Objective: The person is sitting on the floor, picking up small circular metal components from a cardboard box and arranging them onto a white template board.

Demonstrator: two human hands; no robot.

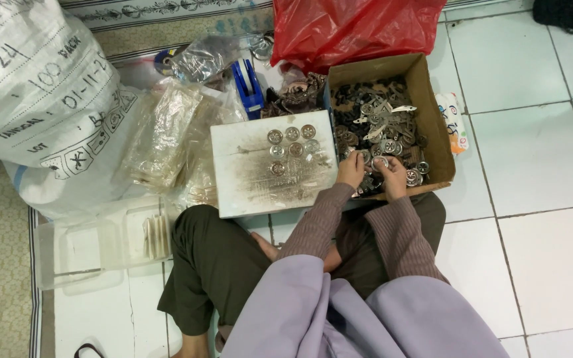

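Head view: person sitting cross-legged on white tile floor (538,159), looking down at both hands.
Left hand (351,170): reaching into cardboard box (432,99) at its near-left corner, fingers curling down onto the metal pcs; whether it is gripping one, cannot tell.
Right hand (393,178): lying in the box just beside the left hand, fingers bending over the round metal discs (392,142); grip unclear, pcs too small.
Hands, relation: sitting close together, nearly touching, both over the box's near edge.
Box contents: holding a heap of dark and silver metal fittings, discs mixed w/ flat angular bits.
White board (260,179): lying left of the box, touching it, surface showing dark smudges.
Sorted discs (291,140): sitting on the board's upper right in short rows, approx. eight, laid flat.
Sleeves: striped brown knit covering both forearms; lilac cloth hanging below.
Red plastic bag (353,26): lying behind the box.
Blue tape dispenser (249,85): standing behind the board.
Clear packets (167,132): piling left of the board.
White woven sack (28,93): leaning at far left.
Clear plastic tray (87,248): resting by the left knee.
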